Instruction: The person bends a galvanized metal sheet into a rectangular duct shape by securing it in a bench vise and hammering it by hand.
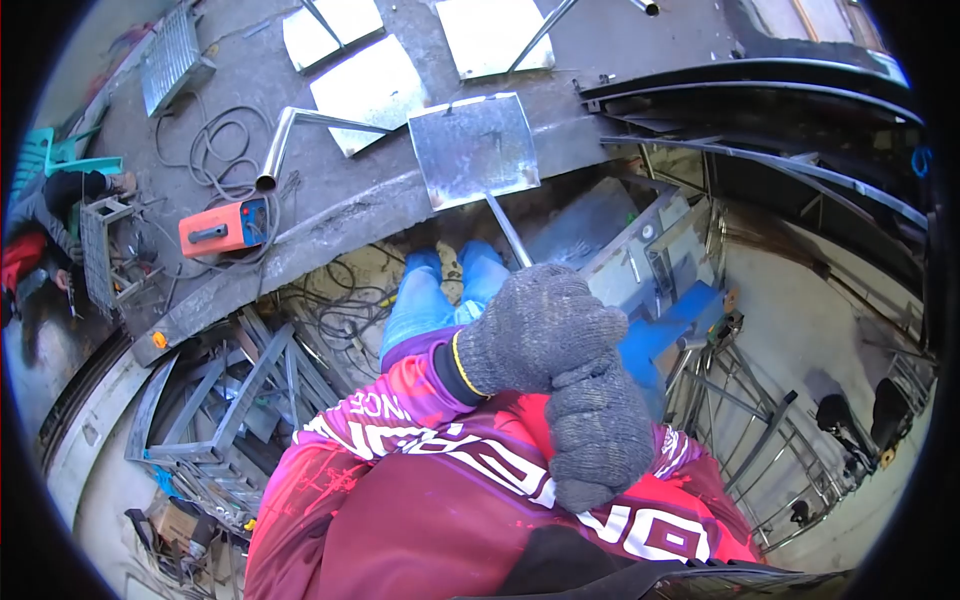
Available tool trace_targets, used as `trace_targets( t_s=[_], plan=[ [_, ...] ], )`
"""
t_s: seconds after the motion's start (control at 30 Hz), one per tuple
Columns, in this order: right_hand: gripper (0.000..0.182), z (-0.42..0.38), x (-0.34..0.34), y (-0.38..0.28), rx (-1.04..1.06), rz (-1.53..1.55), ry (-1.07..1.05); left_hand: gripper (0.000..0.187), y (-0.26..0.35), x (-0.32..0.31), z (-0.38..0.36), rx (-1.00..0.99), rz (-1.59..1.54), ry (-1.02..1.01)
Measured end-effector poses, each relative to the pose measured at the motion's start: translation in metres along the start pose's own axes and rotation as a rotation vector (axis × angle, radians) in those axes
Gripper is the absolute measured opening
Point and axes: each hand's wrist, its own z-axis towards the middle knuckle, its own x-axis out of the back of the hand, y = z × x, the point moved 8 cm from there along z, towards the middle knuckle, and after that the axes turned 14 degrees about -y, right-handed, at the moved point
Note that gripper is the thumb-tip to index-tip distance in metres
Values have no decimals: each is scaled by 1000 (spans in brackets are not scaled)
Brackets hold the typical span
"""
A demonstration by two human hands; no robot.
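Observation:
Both hands wear dark grey knitted gloves. My left hand [540, 330] is closed round the upper end of a shiny metal tube [511, 232]. That tube runs down to a square metal plate [474, 150], which lies tilted near the edge of the raised floor. Against my left hand, on its lower right side, my right hand [600, 430] is closed in a fist. What lies inside the right hand's fingers is hidden.
More square plates [372, 92] with tubes lie beyond. An orange machine [224, 228] with cables sits at the left. Metal frames [235, 395] stand at lower left, dark beams at upper right. A blue metal piece [665, 335] is near the right hand. Another person's hand [63, 279] shows far left.

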Motion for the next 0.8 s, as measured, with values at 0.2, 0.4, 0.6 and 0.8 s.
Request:
trace_targets(
  t_s=[0.2, 0.4, 0.6, 0.8],
  plan=[
    [23, 4, 5, 2, 14, -8, 85, 28, -2, -2, -2, 45, 57, -41],
    [25, 5, 13, 9, -44, 32, 210, 39, -75, -2, -48, 476, -243, 135],
    [21, -22, -5, 7, -83, -17, 115, 34, -141, 28, -177, 843, -72, 42],
    [20, -27, -6, 12, -66, -40, 217, 25, -130, 83, -178, 833, -19, 236]
  ],
)
